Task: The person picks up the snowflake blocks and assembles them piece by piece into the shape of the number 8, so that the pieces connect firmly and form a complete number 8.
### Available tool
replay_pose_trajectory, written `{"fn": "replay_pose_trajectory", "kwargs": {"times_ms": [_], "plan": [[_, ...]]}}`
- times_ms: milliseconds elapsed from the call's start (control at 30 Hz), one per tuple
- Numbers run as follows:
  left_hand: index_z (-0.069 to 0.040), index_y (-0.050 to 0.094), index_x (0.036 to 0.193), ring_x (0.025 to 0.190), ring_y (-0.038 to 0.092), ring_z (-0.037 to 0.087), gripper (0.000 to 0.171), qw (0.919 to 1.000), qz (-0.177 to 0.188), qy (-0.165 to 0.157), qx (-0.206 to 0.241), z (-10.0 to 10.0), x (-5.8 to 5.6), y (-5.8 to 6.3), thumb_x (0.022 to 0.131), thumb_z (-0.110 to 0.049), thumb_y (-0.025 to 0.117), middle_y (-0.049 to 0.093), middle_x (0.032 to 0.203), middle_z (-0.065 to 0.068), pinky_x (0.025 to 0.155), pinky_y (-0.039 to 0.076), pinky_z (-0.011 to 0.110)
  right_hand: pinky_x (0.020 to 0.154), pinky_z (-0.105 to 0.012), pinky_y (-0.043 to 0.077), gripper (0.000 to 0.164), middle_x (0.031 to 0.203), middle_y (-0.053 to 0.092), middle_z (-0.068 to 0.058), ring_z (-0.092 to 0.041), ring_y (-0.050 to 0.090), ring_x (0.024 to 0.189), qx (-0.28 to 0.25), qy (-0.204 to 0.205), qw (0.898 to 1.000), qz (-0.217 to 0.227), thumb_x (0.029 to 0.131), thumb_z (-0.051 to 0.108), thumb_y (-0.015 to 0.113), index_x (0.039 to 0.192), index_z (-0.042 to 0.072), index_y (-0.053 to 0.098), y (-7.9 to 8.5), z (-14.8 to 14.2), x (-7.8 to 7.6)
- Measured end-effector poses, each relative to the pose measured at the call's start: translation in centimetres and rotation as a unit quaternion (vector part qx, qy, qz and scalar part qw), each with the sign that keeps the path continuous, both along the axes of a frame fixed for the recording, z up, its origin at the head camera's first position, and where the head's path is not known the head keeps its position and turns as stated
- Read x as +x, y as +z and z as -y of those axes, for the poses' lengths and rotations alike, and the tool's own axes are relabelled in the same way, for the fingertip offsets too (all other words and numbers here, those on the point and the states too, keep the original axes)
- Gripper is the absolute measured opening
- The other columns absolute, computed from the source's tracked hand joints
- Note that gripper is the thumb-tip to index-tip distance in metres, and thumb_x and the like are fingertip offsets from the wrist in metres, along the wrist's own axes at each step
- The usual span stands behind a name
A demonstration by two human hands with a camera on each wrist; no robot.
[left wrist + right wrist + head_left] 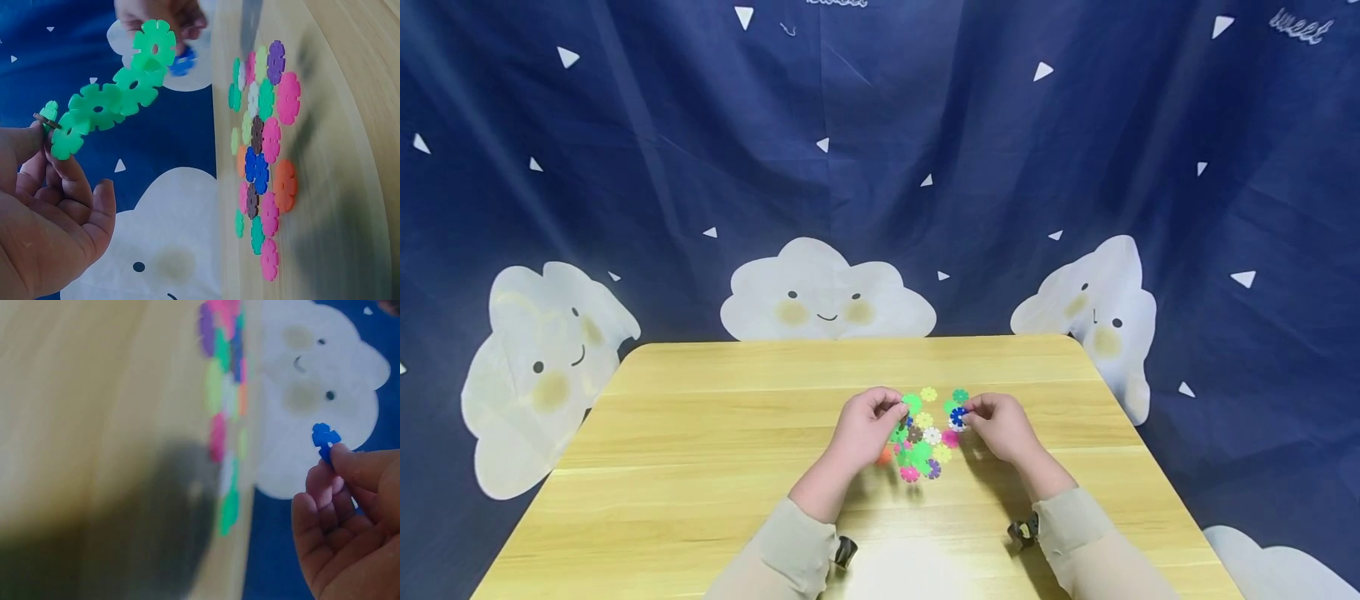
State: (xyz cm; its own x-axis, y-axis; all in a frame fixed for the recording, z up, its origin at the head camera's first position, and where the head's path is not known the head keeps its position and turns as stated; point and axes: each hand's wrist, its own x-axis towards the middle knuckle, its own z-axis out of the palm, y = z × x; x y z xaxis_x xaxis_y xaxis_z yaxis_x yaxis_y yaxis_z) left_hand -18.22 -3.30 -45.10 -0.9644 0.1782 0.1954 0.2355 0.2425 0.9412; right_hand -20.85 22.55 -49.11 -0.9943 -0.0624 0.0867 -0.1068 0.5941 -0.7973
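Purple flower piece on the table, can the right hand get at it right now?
Probably yes: the purple flower piece looks uncovered on the table, though the right hand pinches a blue piece it may need to release first.

Head downward, wrist views close — discs (928, 435) shared

Wears long pale beige sleeves (778, 554), loosely creased, ending short of bare hands (863, 427); carries small black fitting (846, 552) at each sleeve end.
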Motion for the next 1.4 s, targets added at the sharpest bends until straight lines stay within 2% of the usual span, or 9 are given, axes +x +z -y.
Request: {"fn": "replay_pose_trajectory", "kwargs": {"times_ms": [200,467,767,900,1100,1267,1400], "plan": [[0.001,0.073,0.106,0.076,0.053,0.015,0.011,1.0,-0.002,0.001,0.004,-0.1,0.0,0.1,0.1,-0.008,0.071,0.062,0.085,0.001,0.069,0.051,0.024,0.064,-0.023,0.054,0.007,0.086,0.074,-0.01,-0.016,0.065,0.074,-0.078,0.036,0.995,-0.041,0.093,-0.006,0.075,0.1,-0.005,0.076,2.3,1.3,0.5],[0.002,0.074,0.106,0.076,0.056,0.014,0.011,1.0,0.003,-0.001,0.0,-0.3,0.0,0.2,0.1,-0.006,0.07,0.066,0.086,0.002,0.07,0.053,0.024,0.059,-0.022,0.05,0.004,0.082,0.074,-0.011,-0.011,0.061,0.069,-0.122,0.072,0.984,-0.109,0.093,-0.004,0.077,0.096,-0.003,0.077,3.9,2.4,1.5],[0.002,0.075,0.106,0.075,0.059,0.013,0.012,1.0,0.002,-0.005,-0.004,-0.4,0.0,0.1,0.099,-0.006,0.07,0.069,0.086,0.002,0.07,0.054,0.026,0.056,-0.025,0.051,0.008,0.08,0.074,-0.005,-0.011,0.06,0.064,-0.1,0.084,0.98,-0.151,0.091,-0.005,0.079,0.092,0.003,0.077,4.9,3.2,2.1],[0.002,0.076,0.106,0.075,0.06,0.013,0.012,1.0,0.002,-0.007,-0.003,-0.5,-0.1,0.0,0.099,-0.006,0.071,0.07,0.087,0.002,0.07,0.055,0.026,0.058,-0.028,0.055,0.011,0.084,0.075,-0.004,-0.012,0.061,0.065,-0.09,0.1,0.975,-0.179,0.09,-0.006,0.079,0.09,0.004,0.077,4.9,3.4,2.2],[0.002,0.077,0.105,0.074,0.059,0.012,0.011,1.0,-0.001,-0.007,-0.006,-0.5,-0.1,-0.1,0.098,-0.006,0.072,0.07,0.085,0.002,0.069,0.055,0.026,0.064,-0.027,0.058,0.02,0.089,0.075,-0.002,-0.012,0.064,0.072,-0.061,0.126,0.96,-0.244,0.088,-0.01,0.08,0.089,0.009,0.079,5.0,3.6,2.3],[0.001,0.078,0.102,0.074,0.061,0.012,0.011,0.9999,0.003,-0.008,-0.013,-0.4,0.0,0.0,0.098,-0.007,0.073,0.072,0.085,0.002,0.07,0.056,0.027,0.071,-0.022,0.059,0.026,0.089,0.075,0.0,-0.014,0.069,0.076,-0.033,0.151,0.939,-0.306,0.085,-0.015,0.079,0.088,0.01,0.079,5.0,3.6,2.3],[0.001,0.079,0.101,0.075,0.062,0.011,0.01,0.9998,0.006,-0.009,-0.016,-0.5,0.1,0.0,0.098,-0.007,0.073,0.074,0.086,0.003,0.071,0.057,0.028,0.074,-0.019,0.059,0.029,0.09,0.075,0.001,-0.014,0.071,0.077,-0.029,0.163,0.931,-0.324,0.084,-0.018,0.078,0.088,0.011,0.08,4.8,3.7,2.2]]}}
